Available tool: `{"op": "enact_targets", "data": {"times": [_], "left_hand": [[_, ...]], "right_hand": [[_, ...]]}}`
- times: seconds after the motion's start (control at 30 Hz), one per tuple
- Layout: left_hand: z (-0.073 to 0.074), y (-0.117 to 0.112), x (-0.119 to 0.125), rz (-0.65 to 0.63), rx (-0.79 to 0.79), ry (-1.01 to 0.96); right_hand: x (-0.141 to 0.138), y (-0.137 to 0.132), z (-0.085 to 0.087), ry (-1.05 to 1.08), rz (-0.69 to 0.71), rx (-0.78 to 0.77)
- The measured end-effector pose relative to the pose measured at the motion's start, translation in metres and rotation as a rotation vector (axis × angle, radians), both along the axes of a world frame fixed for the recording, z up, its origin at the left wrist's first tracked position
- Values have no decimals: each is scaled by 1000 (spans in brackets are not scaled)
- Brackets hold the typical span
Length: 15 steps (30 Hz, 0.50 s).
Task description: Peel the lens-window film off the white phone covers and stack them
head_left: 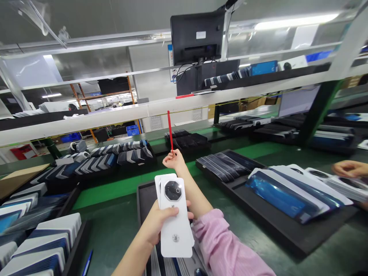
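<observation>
My left hand (156, 226) grips a small stack of white phone back covers (174, 222) with an octagonal black camera ring, held upright over a black tray (143, 199). My right hand (175, 161), in a pink sleeve, is stretched forward and pinches the lower end of a thin red strip (170, 129) that points straight up, out over the green belt (115, 189).
Black trays of stacked white and blue covers lie at the left (43, 245), far middle (115, 155) and right (287, 195). Another person's hand (349, 168) rests on parts at the right edge. A white rail (172, 105) and a monitor (198, 36) hang above.
</observation>
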<state>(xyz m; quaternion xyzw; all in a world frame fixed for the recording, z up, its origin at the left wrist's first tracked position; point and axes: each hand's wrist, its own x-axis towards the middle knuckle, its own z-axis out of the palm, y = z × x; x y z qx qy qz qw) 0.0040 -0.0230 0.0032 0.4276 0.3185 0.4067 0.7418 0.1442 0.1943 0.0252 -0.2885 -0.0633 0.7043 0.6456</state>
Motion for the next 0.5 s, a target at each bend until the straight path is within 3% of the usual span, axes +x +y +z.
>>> {"op": "enact_targets", "data": {"times": [0.2, 0.4, 0.5], "left_hand": [[8, -4, -2, 18, 0, -10], [12, -6, -2, -38, -8, 38], [12, -6, 1, -39, -10, 34]], "right_hand": [[-19, 9, 5, 28, 62, -48], [-9, 18, 12, -44, 65, -75], [-3, 14, 5, -103, 54, -68]]}}
